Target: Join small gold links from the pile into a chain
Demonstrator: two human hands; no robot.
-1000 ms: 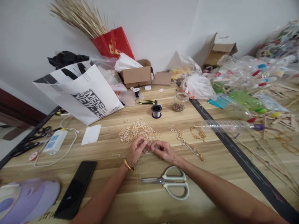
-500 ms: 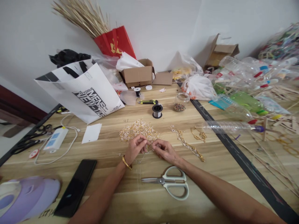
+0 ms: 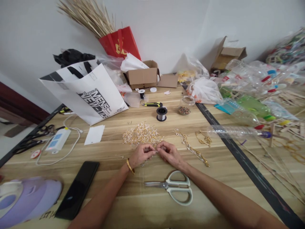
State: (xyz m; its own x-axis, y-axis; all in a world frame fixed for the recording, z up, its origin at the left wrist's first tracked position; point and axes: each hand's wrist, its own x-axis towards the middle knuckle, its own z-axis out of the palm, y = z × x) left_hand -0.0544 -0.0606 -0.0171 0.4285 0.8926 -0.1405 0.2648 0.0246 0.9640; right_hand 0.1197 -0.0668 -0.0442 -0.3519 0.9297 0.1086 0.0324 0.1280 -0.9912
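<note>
"One small silvery piece (image 3: 156,151) is shown where the fingertips of the left hand (image 3: 143,155) and the right hand (image 3: 168,154) meet, just above the table (image 3: 133,210). Is its outline clear?"

"No; most of it is covered by the fingers, and its shape cannot be made out. A silvery chain (image 3: 144,164) is largely hidden beneath the left hand."

"How are the hands held?"

"Both are nearly closed, and the piece is pinched between them; the right thumb is partly concealed."

"What has been altered since half a second ago?"

"The gap then seen between the fingertips has been closed, and more of the chain is covered. Scissors (image 3: 166,185), unmoved, are seen nearer the viewer, and a pile of gold and silver bits (image 3: 142,134) just beyond the hands. Both forearms (image 3: 105,194) are cut off below."
</note>
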